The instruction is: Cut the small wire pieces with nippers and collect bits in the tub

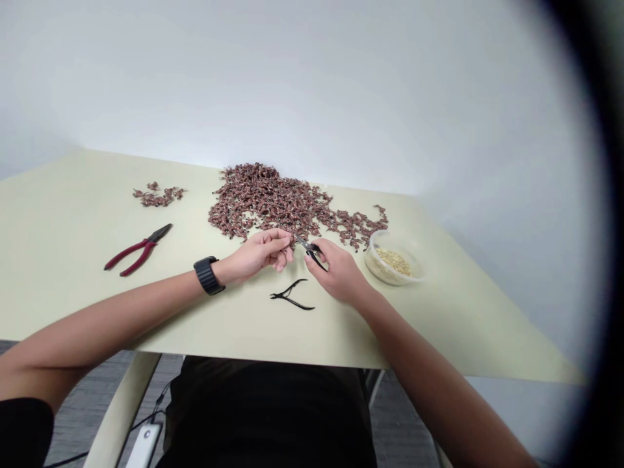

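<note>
My left hand (266, 250), with a black watch on its wrist, is closed in a pinch in front of the big pile of small reddish-brown pieces (273, 198). What its fingertips hold is too small to make out. Black-handled pliers (311, 247) are gripped in my right hand (336, 270). Their slim metal jaws point left and meet the left fingertips. Just below the hands, black nippers (291, 296) lie on the table with their handles spread. A clear plastic bowl (369, 263) of yellowish bits (394, 261) stands right of my right hand.
Red-handled pliers (139, 250) rest on the pale table (219, 331) at the left. Behind them is a small cluster of the same brown pieces (159, 195). A white wall (312, 84) rises along the table's back edge. A white device with a cable (145, 444) is below the table.
</note>
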`<action>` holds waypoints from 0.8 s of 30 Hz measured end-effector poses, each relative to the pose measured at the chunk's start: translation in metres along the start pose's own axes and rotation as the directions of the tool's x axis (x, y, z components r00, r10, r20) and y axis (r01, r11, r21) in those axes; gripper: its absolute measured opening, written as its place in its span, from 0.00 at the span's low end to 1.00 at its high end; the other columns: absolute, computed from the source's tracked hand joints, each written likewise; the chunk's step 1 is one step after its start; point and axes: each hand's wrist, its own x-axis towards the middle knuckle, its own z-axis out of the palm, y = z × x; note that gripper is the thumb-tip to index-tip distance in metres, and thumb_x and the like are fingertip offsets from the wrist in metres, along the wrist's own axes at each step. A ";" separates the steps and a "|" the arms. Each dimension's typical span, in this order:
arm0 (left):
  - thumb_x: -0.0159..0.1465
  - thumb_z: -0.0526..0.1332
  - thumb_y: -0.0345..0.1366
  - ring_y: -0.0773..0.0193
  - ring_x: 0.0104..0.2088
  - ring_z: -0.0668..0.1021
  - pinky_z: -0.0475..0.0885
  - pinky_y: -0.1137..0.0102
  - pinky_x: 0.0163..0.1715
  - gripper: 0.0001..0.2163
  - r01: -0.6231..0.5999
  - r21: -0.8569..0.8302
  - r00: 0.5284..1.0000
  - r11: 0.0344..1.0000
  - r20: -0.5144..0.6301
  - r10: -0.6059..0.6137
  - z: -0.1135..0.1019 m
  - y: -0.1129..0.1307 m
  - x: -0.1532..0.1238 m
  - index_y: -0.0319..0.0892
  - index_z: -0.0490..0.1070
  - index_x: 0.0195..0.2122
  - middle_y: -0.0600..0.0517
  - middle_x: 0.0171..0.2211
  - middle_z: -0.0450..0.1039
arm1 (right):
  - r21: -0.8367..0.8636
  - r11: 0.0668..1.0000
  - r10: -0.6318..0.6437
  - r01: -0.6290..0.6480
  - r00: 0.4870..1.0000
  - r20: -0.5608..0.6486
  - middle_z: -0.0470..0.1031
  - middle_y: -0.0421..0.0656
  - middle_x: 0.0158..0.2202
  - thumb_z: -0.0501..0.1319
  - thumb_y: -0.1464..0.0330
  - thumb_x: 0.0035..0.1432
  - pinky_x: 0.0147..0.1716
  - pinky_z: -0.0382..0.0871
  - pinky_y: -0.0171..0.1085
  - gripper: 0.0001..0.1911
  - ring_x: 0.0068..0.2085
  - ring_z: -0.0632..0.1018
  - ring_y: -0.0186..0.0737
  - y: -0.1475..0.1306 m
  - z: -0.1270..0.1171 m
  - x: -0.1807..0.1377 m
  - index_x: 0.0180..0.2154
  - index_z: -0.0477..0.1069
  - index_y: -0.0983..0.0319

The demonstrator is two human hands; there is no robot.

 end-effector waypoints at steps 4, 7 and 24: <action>0.69 0.62 0.45 0.72 0.24 0.75 0.69 0.76 0.25 0.13 0.008 0.003 1.000 1.000 -0.006 -0.008 -0.001 0.000 0.000 0.39 0.69 0.45 0.50 0.32 0.76 | -0.001 1.000 -0.007 0.007 1.000 0.002 0.70 0.45 0.36 0.54 0.59 0.70 0.37 0.62 0.38 0.14 0.35 0.69 0.40 0.001 0.001 0.000 0.48 0.68 0.61; 0.69 0.62 0.45 0.72 0.23 0.74 0.68 0.76 0.24 0.13 0.013 0.009 1.000 1.000 -0.005 -0.013 -0.002 -0.001 0.000 0.39 0.69 0.44 0.50 0.32 0.76 | 0.005 1.000 -0.012 0.012 1.000 0.006 0.71 0.46 0.38 0.54 0.59 0.70 0.38 0.62 0.38 0.13 0.37 0.71 0.41 0.002 0.000 0.000 0.48 0.68 0.61; 0.73 0.53 0.42 0.66 0.30 0.74 0.62 0.71 0.31 0.13 -0.161 0.938 0.938 0.306 0.049 0.342 -0.006 0.003 -0.010 0.44 0.66 0.54 0.47 0.39 0.77 | 0.698 0.124 0.120 -0.705 0.709 0.695 0.51 0.36 0.29 0.57 0.48 0.64 0.19 0.36 0.30 0.21 0.25 0.46 0.29 -0.024 -0.016 0.005 0.41 0.65 0.61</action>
